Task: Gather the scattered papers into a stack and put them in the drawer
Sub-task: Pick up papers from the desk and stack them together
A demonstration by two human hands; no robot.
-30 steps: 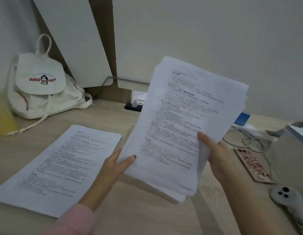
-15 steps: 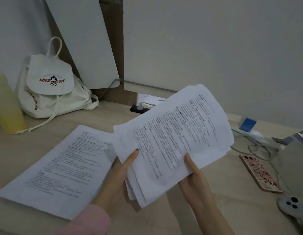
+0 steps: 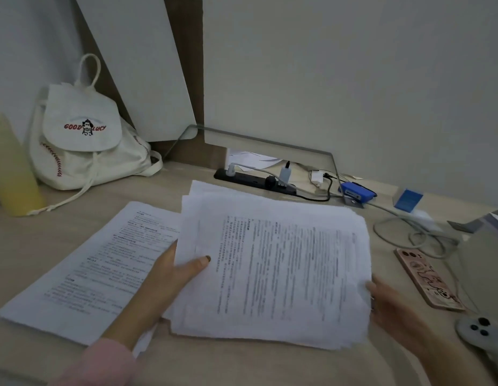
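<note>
Stack [image 3: 270, 263] is dropping flat over counter [image 3: 242, 366]; left hand [image 3: 169, 277] grip is pinching it, right hand [image 3: 390, 305] grip unclear. Needs edges squaring.

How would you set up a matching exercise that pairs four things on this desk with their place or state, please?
Column A
1. backpack
2. phone
3. bottle
4. stack

Column B
a. gripped by the left hand and the right hand
b. yellow, at the far left
c. white, at the back by the wall
d. pink, flat on the desk, right of the papers

Pairs: 1-c, 2-d, 3-b, 4-a
</note>
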